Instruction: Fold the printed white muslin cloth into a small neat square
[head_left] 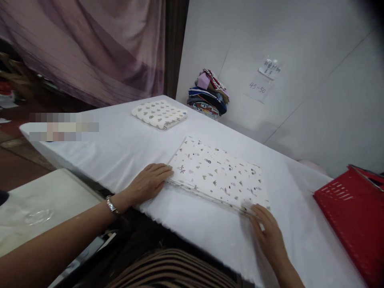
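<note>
A folded white cloth with small grey prints [216,172] lies flat on the white-covered table [120,148]. My left hand [151,180] rests palm down at the cloth's near left corner, fingers extended and fingertips touching its edge. At the near right corner, my right hand [267,228] has its fingers bent around the cloth's edge, the thumb partly hidden. Farther back on the table sits another folded white cloth with grey-green prints [159,114], touched by neither hand.
A red plastic basket [351,216] stands at the right. Stacked folded fabrics [208,96] are beyond the table's far edge by the wall. A pale surface [45,200] adjoins at lower left, and a pink curtain [105,48] hangs behind.
</note>
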Motion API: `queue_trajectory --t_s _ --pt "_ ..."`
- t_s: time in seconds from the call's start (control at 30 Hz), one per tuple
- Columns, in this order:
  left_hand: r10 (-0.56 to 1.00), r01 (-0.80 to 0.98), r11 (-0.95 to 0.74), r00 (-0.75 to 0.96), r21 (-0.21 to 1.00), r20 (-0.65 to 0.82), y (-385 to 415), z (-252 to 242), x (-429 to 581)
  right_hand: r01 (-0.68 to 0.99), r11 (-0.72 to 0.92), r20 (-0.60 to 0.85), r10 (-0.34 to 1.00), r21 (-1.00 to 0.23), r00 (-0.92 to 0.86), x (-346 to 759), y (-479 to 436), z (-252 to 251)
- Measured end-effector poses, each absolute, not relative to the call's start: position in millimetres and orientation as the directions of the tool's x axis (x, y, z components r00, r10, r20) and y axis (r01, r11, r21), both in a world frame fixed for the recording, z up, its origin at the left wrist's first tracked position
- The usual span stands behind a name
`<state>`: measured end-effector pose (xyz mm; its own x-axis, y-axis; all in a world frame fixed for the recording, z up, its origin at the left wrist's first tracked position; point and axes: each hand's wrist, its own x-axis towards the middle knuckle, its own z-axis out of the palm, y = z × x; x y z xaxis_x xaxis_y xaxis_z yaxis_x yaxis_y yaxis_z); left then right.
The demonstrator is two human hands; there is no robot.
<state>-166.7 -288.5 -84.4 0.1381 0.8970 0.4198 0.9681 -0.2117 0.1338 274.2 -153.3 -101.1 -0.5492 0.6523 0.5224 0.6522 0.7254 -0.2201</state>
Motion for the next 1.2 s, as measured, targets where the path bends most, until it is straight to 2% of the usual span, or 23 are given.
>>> queue_trajectory --t_s 0.23,0.33,0.47,0.57,0.9,1.2 --pt "0.851 0.904 -0.403 0.313 0.142 0.421 -261.2 -72.0 -108.6 0.368 0.909 0.536 0.413 -0.195 -0.737 190.0 -150.3 -92.3" --pt "0.868 0.902 -0.402 0.321 0.156 0.380 -246.7 -74.8 -92.1 0.321 0.923 0.479 0.384 -0.211 -0.789 160.3 -148.3 -88.5" --pt "0.887 0.904 -0.384 0.305 0.186 0.346 -238.7 -80.6 -89.2 0.348 0.903 0.421 0.425 -0.250 -0.801 140.7 -149.4 -91.0" --pt "0.887 0.905 -0.384 0.307 0.183 0.344 -238.6 -82.3 -91.6 0.359 0.904 0.441 0.427 -0.232 -0.790 139.2 -151.0 -96.6" --pt "0.848 0.898 -0.438 0.425 -0.034 0.318 -240.1 -72.6 -85.3 0.349 0.932 0.490 0.349 -0.096 -0.799 140.7 -148.7 -105.2" --pt "0.842 0.889 -0.458 0.442 -0.023 0.309 -235.9 -70.4 -76.3 0.389 0.916 0.481 0.386 -0.100 -0.787 135.7 -148.5 -106.3"
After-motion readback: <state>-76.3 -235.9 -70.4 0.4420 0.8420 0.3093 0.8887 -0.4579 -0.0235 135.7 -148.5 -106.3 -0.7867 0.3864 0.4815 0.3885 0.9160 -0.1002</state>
